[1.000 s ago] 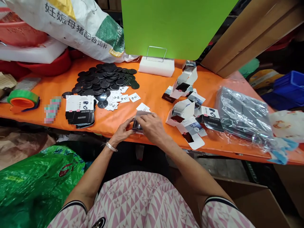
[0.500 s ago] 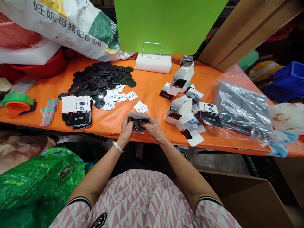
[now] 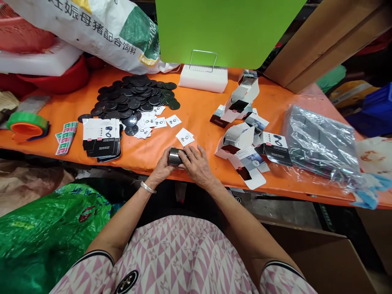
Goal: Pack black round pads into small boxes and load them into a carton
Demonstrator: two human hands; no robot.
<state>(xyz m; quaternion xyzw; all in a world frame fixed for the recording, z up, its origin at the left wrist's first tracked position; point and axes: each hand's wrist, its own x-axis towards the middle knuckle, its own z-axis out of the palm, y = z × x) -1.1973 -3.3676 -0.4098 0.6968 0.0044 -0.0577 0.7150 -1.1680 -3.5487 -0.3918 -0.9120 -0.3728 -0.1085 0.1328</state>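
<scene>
Over the near edge of the orange table (image 3: pixel 199 108), I am grasping a small dark box (image 3: pixel 175 157) by its left end with my left hand (image 3: pixel 162 166). My right hand (image 3: pixel 198 165) is covering its right end, fingers spread; whether it is gripping too, I cannot tell. Cards (image 3: pixel 185 137) are lying just beyond the box, black discs (image 3: pixel 122 100) are lying heaped farther left, and opened cartons (image 3: pixel 252 157) are sitting to my right.

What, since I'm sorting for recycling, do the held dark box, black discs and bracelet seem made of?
Dark box: glossy card or plastic, unclear which; it catches light. Black discs: perhaps smooth plastic, given their highlights. Bracelet: probably polished metal, from its silvery shine.
</scene>
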